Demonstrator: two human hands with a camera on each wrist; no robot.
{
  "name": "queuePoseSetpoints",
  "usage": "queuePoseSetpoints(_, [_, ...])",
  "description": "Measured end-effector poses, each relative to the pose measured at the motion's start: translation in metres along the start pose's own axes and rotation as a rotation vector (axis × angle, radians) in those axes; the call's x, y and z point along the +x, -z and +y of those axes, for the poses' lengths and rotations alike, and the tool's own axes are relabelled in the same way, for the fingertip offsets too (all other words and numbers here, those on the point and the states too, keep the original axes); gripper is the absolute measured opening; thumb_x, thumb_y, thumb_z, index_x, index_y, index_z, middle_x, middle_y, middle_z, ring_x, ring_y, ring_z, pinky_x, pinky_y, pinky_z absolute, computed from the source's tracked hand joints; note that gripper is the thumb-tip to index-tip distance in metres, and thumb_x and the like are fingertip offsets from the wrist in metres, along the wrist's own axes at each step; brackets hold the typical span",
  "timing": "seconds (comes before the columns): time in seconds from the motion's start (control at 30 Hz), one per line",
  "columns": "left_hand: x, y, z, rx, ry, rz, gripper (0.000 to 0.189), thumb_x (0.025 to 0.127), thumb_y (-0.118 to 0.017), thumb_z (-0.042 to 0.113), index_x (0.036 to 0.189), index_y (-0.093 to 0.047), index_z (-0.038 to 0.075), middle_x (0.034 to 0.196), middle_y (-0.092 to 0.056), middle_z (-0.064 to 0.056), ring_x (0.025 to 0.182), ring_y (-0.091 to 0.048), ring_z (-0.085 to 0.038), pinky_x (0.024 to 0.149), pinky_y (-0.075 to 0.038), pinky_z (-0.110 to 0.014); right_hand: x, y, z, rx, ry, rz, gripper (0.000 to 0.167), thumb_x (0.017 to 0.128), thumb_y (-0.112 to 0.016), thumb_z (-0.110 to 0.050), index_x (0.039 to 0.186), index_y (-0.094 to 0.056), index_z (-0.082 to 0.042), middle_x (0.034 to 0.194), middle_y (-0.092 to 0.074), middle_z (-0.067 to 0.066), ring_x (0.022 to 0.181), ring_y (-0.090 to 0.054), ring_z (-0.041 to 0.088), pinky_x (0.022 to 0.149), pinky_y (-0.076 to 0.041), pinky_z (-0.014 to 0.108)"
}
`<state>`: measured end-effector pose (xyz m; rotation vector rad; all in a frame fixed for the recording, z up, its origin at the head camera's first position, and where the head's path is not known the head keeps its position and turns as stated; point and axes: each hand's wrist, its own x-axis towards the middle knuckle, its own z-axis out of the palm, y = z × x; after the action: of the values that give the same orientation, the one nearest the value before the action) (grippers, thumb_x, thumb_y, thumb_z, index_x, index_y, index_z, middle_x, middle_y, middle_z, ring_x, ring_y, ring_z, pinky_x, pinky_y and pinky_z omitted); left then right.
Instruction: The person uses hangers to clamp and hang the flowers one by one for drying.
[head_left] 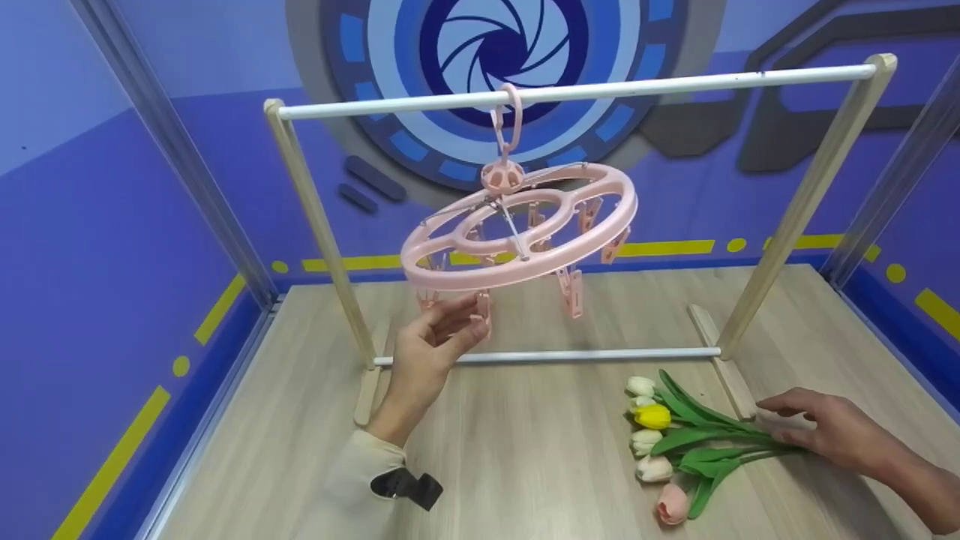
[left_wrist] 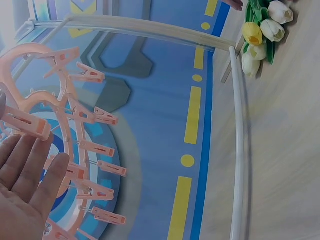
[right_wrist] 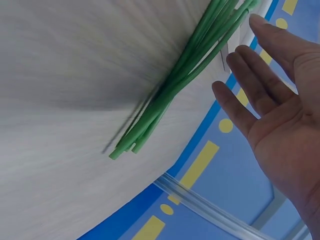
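A round pink clip hanger point(head_left: 517, 262) hangs tilted by its hook from the white rail. Pink clothespins point(head_left: 571, 291) dangle around its ring. At its front left, my left hand point(head_left: 424, 360) pinches one clothespin point(left_wrist: 27, 122) between thumb and fingers. On the tabletop at the right lies a bunch of artificial tulips point(head_left: 694, 442), white, yellow and pink, with green leaves. My right hand point(head_left: 844, 431) hovers by the stem ends, its fingers extended and loosely spread. The right wrist view shows a gap between that hand point(right_wrist: 280, 95) and the green stems point(right_wrist: 170, 95).
A drying stand with wooden legs point(head_left: 806, 210) and a white top rail point(head_left: 660, 88) spans the table point(head_left: 525, 450). Its low white crossbar point(head_left: 592, 355) runs behind my left hand. Blue patterned panels point(head_left: 90, 300) wall the back and sides.
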<state>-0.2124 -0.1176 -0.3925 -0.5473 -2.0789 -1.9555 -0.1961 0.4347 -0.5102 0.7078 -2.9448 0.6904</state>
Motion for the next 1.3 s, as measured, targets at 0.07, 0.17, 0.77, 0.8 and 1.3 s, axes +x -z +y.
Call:
queuePoseSetpoints(0.07, [0.0, 0.0, 0.001, 0.004, 0.0, 0.008, 0.045, 0.097, -0.082, 0.022, 0.136, -0.069, 0.004, 0.125, -0.074, -0.008, 0.114, -0.069, -0.024, 0.096, -0.06, -0.035, 0.0, 0.0, 0.0, -0.001, -0.002, -0.006, 0.035, 0.087, -0.087, -0.01, 0.119, -0.075, -0.002, 0.112, -0.074, 0.01, 0.098, -0.066, 0.001, 0.072, -0.06, 0.035])
queuePoseSetpoints(0.17, [-0.001, 0.0, -0.001, 0.001, 0.002, 0.021, 0.04, 0.097, -0.081, 0.018, 0.133, -0.071, 0.003, 0.123, -0.075, -0.008, 0.112, -0.07, -0.024, 0.093, -0.061, -0.033, 0.0, -0.001, 0.001, 0.016, 0.013, -0.004, 0.031, 0.087, -0.086, -0.007, 0.116, -0.076, -0.002, 0.108, -0.075, 0.007, 0.096, -0.066, -0.001, 0.07, -0.058, 0.031])
queuePoseSetpoints(0.77, [-0.007, 0.005, -0.003, 0.01, -0.02, 0.066, 0.036, 0.096, -0.081, 0.012, 0.13, -0.072, 0.004, 0.118, -0.075, -0.007, 0.107, -0.072, -0.026, 0.09, -0.062, -0.035, -0.001, -0.01, 0.008, 0.083, 0.098, 0.039, 0.02, 0.084, -0.085, 0.003, 0.09, -0.078, -0.014, 0.087, -0.069, -0.012, 0.079, -0.059, -0.005, 0.061, -0.051, 0.02])
queuePoseSetpoints(0.8, [-0.007, 0.004, -0.003, 0.01, -0.018, 0.066, 0.035, 0.096, -0.081, 0.012, 0.129, -0.072, 0.004, 0.118, -0.075, -0.007, 0.107, -0.072, -0.026, 0.091, -0.062, -0.036, -0.001, -0.01, 0.007, 0.079, 0.097, 0.048, 0.021, 0.084, -0.085, 0.003, 0.09, -0.078, -0.015, 0.086, -0.069, -0.012, 0.079, -0.059, -0.004, 0.06, -0.051, 0.02])
queuePoseSetpoints(1.3, [-0.004, 0.0, -0.001, -0.036, -0.025, 0.014, 0.032, 0.094, -0.082, 0.008, 0.121, -0.069, -0.002, 0.115, -0.077, -0.011, 0.106, -0.073, -0.027, 0.089, -0.063, -0.035, 0.0, 0.01, -0.011, -0.006, 0.137, 0.279, 0.038, 0.075, -0.083, 0.021, 0.098, -0.078, -0.01, 0.091, -0.065, -0.007, 0.081, -0.06, -0.003, 0.067, -0.052, 0.009])
